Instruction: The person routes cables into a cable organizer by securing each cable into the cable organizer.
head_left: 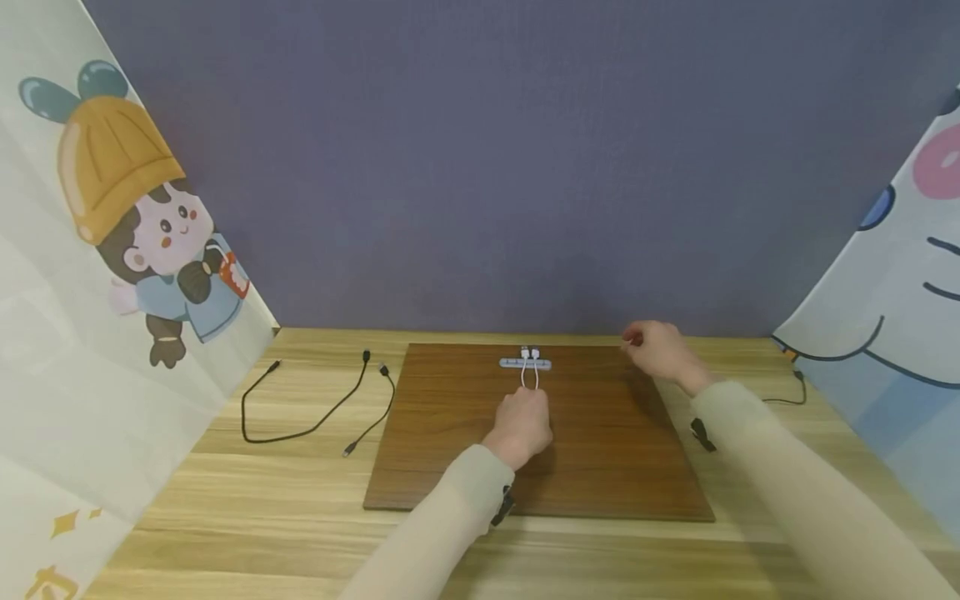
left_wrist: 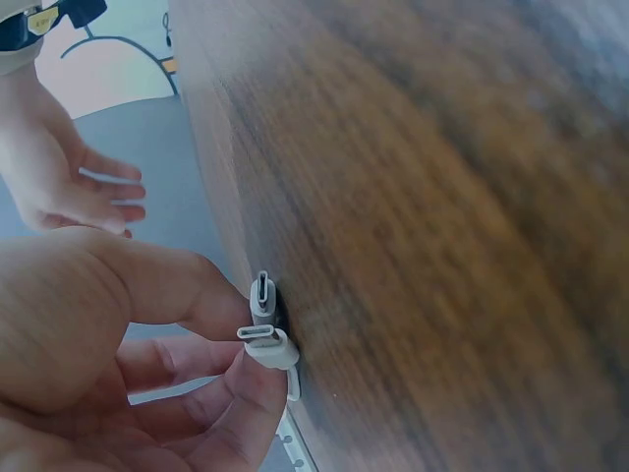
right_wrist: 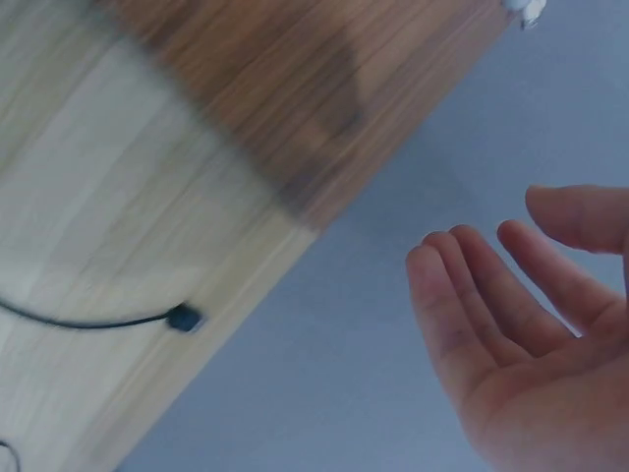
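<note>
At the board's [head_left: 607, 462] twelve o'clock, two white cables [head_left: 536, 354] cross the clip [head_left: 507, 363], apparently seated. Left hand [head_left: 521, 425] pinches their near ends; right hand [head_left: 663, 354], fingers loose, holds nothing at two o'clock. Black cables [head_left: 300, 434] at nine and three lie unclipped.

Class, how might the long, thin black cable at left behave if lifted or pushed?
The long, thin black cable likely droops: its cord lies in bends. It's probably light, with small black plugs. Pushed, it may bend rather than roll, being spread across the pale wooden table.
</note>
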The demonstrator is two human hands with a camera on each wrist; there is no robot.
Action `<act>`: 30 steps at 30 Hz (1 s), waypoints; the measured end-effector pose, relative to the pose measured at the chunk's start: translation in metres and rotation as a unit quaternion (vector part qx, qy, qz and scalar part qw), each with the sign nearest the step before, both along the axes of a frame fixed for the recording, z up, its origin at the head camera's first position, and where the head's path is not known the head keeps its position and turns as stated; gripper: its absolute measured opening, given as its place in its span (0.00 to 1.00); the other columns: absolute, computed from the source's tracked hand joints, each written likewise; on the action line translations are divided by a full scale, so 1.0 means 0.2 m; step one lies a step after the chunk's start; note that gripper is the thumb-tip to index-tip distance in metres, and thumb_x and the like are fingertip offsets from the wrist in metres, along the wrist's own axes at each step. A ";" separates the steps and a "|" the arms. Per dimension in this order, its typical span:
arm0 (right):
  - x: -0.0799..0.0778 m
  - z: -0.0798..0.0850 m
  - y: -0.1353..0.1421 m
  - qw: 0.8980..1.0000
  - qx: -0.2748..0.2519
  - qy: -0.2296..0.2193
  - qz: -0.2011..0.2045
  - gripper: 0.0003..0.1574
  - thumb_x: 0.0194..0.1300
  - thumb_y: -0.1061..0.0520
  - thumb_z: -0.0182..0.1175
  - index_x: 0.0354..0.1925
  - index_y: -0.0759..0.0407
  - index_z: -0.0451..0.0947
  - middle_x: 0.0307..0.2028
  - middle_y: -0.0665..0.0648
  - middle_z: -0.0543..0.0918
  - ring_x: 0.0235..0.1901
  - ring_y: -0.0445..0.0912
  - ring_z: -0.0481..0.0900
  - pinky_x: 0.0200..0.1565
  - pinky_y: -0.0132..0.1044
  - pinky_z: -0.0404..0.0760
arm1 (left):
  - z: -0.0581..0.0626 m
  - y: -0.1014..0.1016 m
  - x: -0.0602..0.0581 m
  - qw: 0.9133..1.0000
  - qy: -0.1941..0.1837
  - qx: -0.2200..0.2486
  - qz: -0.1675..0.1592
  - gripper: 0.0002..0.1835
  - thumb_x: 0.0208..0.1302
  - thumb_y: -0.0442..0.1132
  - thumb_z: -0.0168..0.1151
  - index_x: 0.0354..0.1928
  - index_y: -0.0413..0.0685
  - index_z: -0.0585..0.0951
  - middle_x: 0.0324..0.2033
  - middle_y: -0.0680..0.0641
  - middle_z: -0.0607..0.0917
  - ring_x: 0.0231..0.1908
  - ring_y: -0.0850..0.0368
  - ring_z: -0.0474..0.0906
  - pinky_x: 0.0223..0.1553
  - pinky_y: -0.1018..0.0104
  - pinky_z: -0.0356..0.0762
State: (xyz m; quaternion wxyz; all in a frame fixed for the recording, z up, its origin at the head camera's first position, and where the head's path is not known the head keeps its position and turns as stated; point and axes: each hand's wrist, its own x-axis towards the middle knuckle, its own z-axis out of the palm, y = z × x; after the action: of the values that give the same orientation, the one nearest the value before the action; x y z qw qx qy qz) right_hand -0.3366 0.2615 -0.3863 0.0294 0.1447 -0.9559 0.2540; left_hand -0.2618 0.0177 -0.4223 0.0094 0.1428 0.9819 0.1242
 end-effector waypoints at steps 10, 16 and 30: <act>-0.01 -0.01 0.16 0.999 0.017 -0.037 -0.028 0.25 0.73 0.59 0.52 0.60 0.77 0.73 0.53 0.78 0.78 0.52 0.70 0.77 0.50 0.62 0.78 | 0.00 0.00 0.00 1.000 -0.012 -0.001 0.000 0.04 0.57 0.31 0.70 0.27 0.42 0.83 0.25 0.46 0.84 0.23 0.54 0.79 0.25 0.61 0.80; -0.03 -0.02 0.23 0.997 0.048 -0.049 -0.045 0.31 0.74 0.55 0.52 0.63 0.80 0.68 0.58 0.82 0.74 0.57 0.75 0.73 0.55 0.67 0.74 | 0.01 0.01 0.00 1.000 -0.011 -0.004 0.004 0.03 0.57 0.32 0.70 0.29 0.42 0.84 0.26 0.45 0.85 0.23 0.54 0.79 0.25 0.61 0.79; -0.06 -0.13 0.39 0.986 0.106 -0.114 -0.069 0.19 0.69 0.53 0.54 0.24 0.63 0.75 0.30 0.66 0.80 0.34 0.59 0.78 0.41 0.57 0.80 | 0.02 0.01 0.01 1.000 -0.021 -0.004 0.004 0.04 0.57 0.30 0.69 0.28 0.42 0.82 0.26 0.44 0.84 0.23 0.54 0.78 0.25 0.62 0.79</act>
State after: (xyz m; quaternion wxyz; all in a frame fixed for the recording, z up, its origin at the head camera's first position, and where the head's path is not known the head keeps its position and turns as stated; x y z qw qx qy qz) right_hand -0.3492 0.3390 -0.4122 -0.0773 0.0511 -0.9821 0.1638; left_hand -0.2599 0.0191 -0.4180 0.0298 0.1362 0.9825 0.1232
